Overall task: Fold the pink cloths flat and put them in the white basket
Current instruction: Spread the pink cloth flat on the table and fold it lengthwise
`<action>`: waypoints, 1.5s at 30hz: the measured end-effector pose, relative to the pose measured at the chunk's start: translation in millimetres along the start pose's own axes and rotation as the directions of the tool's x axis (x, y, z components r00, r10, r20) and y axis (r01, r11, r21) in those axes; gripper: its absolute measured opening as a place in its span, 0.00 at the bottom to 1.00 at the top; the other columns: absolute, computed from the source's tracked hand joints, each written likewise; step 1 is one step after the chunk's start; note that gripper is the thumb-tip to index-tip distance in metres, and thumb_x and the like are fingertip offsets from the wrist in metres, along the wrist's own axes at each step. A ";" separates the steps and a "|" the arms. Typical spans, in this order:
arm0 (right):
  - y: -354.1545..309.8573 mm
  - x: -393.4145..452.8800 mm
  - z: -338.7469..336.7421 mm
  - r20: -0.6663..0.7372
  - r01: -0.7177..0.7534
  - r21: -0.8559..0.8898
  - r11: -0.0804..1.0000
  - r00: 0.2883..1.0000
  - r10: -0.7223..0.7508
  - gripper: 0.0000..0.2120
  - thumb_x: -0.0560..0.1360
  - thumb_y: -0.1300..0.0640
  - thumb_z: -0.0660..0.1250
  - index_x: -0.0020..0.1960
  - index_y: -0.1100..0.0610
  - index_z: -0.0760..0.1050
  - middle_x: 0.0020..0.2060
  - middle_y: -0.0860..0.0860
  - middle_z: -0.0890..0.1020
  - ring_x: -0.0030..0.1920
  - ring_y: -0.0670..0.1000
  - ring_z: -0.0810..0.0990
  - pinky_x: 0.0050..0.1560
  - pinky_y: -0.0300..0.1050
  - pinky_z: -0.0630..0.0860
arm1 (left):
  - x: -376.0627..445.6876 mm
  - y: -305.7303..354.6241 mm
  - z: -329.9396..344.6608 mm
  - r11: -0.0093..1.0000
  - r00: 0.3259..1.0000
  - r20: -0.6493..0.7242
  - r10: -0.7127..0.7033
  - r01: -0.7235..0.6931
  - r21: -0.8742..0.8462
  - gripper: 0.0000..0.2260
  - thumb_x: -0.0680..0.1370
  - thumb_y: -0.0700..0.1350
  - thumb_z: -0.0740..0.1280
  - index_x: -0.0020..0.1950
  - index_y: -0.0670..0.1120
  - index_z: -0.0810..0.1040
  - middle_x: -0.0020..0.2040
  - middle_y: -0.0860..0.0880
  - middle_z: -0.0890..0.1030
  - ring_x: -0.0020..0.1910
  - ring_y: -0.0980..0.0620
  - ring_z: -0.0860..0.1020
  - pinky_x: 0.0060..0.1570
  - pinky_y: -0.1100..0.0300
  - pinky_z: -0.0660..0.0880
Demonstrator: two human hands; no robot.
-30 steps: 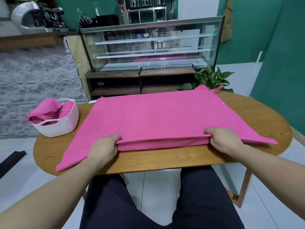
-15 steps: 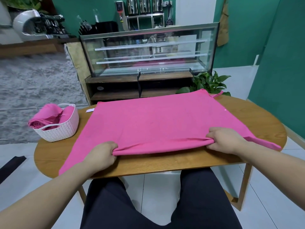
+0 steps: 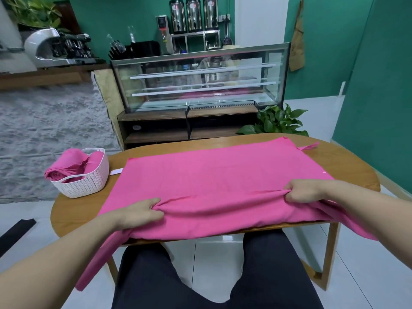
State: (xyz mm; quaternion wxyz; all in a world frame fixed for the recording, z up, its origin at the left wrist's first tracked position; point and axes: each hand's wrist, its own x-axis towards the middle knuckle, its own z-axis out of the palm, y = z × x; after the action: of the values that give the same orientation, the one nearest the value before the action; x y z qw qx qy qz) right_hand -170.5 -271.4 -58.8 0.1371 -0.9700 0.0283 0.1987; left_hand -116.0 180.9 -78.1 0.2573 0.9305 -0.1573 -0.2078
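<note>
- Left hand [image 3: 142, 211] & right hand [image 3: 304, 192] each pinch a bunch of the pink cloth [image 3: 218, 181], fingers curled tight into the fabric.
- Cloth lies spread on the wooden table [image 3: 352, 172], just right of the white basket [image 3: 83, 182]; near edge hangs off the table toward the lap.
- Long axis runs left-right; short sides face basket & plant [image 3: 278, 121].
- To fold well, prob: lift both pinches level, carry evenly to the far edge, match corners, smooth flat.
- Basket already holds pink cloths.

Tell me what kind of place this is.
Probably a café or drinks shop: a glass display case, three steel drink urns on the back counter, and a round wooden table.
</note>
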 end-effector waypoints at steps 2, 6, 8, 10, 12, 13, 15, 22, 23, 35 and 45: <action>0.7 0.9 -3.7 -0.012 0.015 -0.001 1.000 1.000 -0.015 0.06 0.76 0.56 0.61 0.40 0.52 0.73 0.35 0.47 0.79 0.36 0.47 0.76 0.38 0.41 0.72 | 1.5 3.5 2.4 0.997 0.999 -0.034 0.006 -0.008 -0.076 0.15 0.78 0.61 0.64 0.50 0.50 0.73 0.44 0.57 0.76 0.42 0.55 0.75 0.45 0.60 0.71; -4.0 11.2 -8.1 -0.129 0.074 0.076 0.994 0.990 -0.064 0.05 0.76 0.55 0.65 0.42 0.51 0.72 0.40 0.48 0.79 0.40 0.48 0.75 0.39 0.42 0.70 | 19.2 15.6 8.1 0.977 0.904 -0.419 0.084 -0.157 -0.142 0.15 0.81 0.51 0.64 0.37 0.47 0.69 0.29 0.57 0.74 0.31 0.56 0.70 0.37 0.55 0.67; -6.7 15.6 -10.8 -0.151 0.095 0.167 0.981 0.986 -0.069 0.08 0.75 0.54 0.68 0.41 0.52 0.69 0.39 0.49 0.77 0.38 0.47 0.73 0.37 0.41 0.67 | 28.2 21.1 6.7 0.975 0.842 -0.527 0.112 -0.196 -0.106 0.15 0.82 0.47 0.64 0.36 0.47 0.68 0.31 0.54 0.73 0.32 0.56 0.70 0.37 0.54 0.66; -9.2 19.7 -16.9 -0.163 0.126 0.273 0.954 0.983 -0.083 0.13 0.74 0.47 0.72 0.43 0.52 0.70 0.42 0.46 0.77 0.41 0.47 0.74 0.39 0.39 0.67 | 40.2 23.4 1.9 0.976 0.807 -0.578 0.121 -0.203 -0.078 0.16 0.82 0.47 0.63 0.35 0.47 0.66 0.32 0.53 0.71 0.33 0.56 0.70 0.37 0.52 0.65; -10.8 28.1 -23.4 -0.209 0.154 0.286 0.946 0.973 -0.095 0.18 0.72 0.37 0.70 0.52 0.50 0.75 0.53 0.43 0.77 0.54 0.50 0.76 0.51 0.38 0.69 | 53.8 23.1 -4.5 0.977 0.786 -0.609 0.104 -0.195 -0.086 0.16 0.82 0.50 0.63 0.37 0.47 0.65 0.33 0.52 0.72 0.34 0.53 0.70 0.40 0.49 0.67; -13.1 31.7 -26.8 -0.244 0.161 0.292 0.943 0.966 -0.090 0.23 0.73 0.36 0.68 0.58 0.52 0.75 0.57 0.43 0.76 0.59 0.51 0.75 0.57 0.39 0.68 | 60.8 22.4 -8.0 0.976 0.779 -0.618 0.101 -0.199 -0.092 0.15 0.82 0.50 0.62 0.38 0.47 0.67 0.34 0.53 0.73 0.35 0.52 0.71 0.41 0.49 0.69; -13.9 45.6 -30.9 -0.312 0.200 0.328 0.923 0.945 -0.094 0.20 0.76 0.37 0.65 0.50 0.55 0.76 0.50 0.45 0.79 0.53 0.51 0.78 0.53 0.41 0.70 | 74.2 22.1 -14.2 0.975 0.776 -0.621 0.111 -0.207 -0.085 0.10 0.83 0.51 0.61 0.42 0.51 0.72 0.38 0.56 0.76 0.40 0.52 0.74 0.44 0.52 0.70; -25.0 109.4 -40.4 -0.501 0.153 0.378 0.913 0.863 0.063 0.10 0.79 0.56 0.62 0.41 0.60 0.74 0.38 0.51 0.78 0.43 0.53 0.76 0.42 0.45 0.69 | 122.7 25.7 -34.9 0.987 0.732 -0.676 0.078 -0.153 -0.051 0.12 0.83 0.51 0.57 0.45 0.49 0.77 0.42 0.50 0.81 0.46 0.47 0.78 0.48 0.49 0.74; -28.2 118.7 -43.5 -0.535 0.129 0.378 0.917 0.839 0.102 0.10 0.79 0.54 0.61 0.41 0.58 0.74 0.38 0.52 0.79 0.44 0.54 0.76 0.43 0.46 0.69 | 130.3 26.5 -38.7 0.988 0.724 -0.686 0.069 -0.147 -0.056 0.13 0.83 0.51 0.57 0.47 0.47 0.77 0.43 0.50 0.81 0.46 0.47 0.79 0.49 0.48 0.75; -68.8 220.6 -81.5 -0.819 0.054 0.177 0.983 0.562 0.116 0.11 0.80 0.48 0.54 0.52 0.50 0.73 0.49 0.52 0.82 0.51 0.60 0.79 0.45 0.52 0.73 | 240.5 32.4 -74.0 0.958 0.619 -0.760 -0.198 -0.042 -0.284 0.11 0.84 0.47 0.53 0.50 0.44 0.72 0.53 0.42 0.79 0.55 0.41 0.76 0.47 0.54 0.65; -75.7 313.8 -52.3 -0.496 0.043 -0.032 0.999 0.867 -0.053 0.07 0.76 0.50 0.66 0.47 0.53 0.75 0.44 0.54 0.80 0.49 0.58 0.80 0.39 0.44 0.69 | 307.1 -4.2 -68.3 0.983 0.718 -0.672 -0.182 0.113 -0.146 0.11 0.84 0.49 0.50 0.54 0.47 0.71 0.50 0.46 0.78 0.49 0.42 0.76 0.49 0.52 0.71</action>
State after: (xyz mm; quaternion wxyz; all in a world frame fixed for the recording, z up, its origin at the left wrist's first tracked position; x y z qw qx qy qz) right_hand 146.1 -213.2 -116.6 0.1206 -0.9902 0.0366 -0.0604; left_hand 182.1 89.8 -120.9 0.3232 0.9379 0.0329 0.1215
